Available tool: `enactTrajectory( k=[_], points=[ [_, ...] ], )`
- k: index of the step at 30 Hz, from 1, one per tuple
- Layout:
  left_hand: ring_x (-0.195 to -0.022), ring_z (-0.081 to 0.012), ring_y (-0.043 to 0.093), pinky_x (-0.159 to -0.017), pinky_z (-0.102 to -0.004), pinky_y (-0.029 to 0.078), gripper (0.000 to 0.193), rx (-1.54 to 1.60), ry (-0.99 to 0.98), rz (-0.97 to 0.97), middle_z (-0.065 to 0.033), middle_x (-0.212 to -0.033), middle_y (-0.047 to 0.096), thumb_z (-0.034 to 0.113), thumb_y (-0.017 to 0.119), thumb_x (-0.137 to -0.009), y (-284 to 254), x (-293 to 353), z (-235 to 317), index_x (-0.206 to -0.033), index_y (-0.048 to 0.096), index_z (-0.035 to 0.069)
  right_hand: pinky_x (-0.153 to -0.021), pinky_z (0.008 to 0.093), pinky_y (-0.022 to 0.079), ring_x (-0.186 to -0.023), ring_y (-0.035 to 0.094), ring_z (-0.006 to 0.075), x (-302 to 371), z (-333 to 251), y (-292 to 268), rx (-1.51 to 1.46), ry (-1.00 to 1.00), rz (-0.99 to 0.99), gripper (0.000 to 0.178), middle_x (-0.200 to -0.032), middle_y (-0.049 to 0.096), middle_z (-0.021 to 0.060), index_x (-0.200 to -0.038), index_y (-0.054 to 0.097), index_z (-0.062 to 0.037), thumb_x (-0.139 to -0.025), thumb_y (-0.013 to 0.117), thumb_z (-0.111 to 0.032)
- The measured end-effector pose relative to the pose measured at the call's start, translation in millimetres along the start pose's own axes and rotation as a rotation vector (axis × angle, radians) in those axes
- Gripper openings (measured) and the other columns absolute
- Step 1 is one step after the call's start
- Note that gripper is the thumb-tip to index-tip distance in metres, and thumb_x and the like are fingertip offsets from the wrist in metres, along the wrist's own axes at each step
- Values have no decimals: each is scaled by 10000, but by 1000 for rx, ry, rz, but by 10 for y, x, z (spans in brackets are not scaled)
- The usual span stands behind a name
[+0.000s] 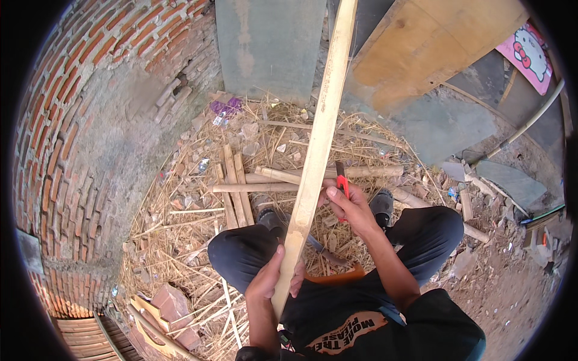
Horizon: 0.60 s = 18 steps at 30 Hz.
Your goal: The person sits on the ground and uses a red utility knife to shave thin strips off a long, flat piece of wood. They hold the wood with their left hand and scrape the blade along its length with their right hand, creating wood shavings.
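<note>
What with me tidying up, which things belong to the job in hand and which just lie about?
Job, likely: long pale slat (in left hand); red-handled knife (in right hand).
Lying about, apparently: purple scrap; pink board; straw.

One held bamboo strip (323,123), one red-handled knife (343,183), three slats (232,170) side by side, two shoes (382,206).

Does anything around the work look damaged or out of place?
Yes. The brick wall at left has a ragged gap where bricks look broken away. A purple wrapper lies crumpled among the straw like stray litter. The strip in the left hand has dark marks but no obvious break.
</note>
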<state>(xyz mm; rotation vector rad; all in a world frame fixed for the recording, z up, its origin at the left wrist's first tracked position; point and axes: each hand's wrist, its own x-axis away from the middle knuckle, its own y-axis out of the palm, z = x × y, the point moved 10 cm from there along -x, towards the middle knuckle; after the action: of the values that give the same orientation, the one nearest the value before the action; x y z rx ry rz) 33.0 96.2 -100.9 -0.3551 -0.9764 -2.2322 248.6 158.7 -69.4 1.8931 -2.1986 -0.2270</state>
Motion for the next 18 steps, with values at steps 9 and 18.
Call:
enactTrajectory(
  k=[9,18],
  points=[
    [-689,-266,710,-642,-377,580,483,-591,403,334,-119,-817,698,469,640,-1088,106,-108,498,-1170,631,-7,-569,262,373,-646,499,32,128,-264,-232,206,-165,274,348,-689,561,-83,-1145,794,12,-1053,748,-320],
    [-713,-60,539,-629,-270,452,300,-743,472,499,12,-805,633,209,872,-954,317,-5,697,-1053,677,4,-711,316,511,-767,635,115,154,-465,-232,331,-300,209,318,-828,707,61,-1152,748,27,-1037,738,-268]
  ],
)
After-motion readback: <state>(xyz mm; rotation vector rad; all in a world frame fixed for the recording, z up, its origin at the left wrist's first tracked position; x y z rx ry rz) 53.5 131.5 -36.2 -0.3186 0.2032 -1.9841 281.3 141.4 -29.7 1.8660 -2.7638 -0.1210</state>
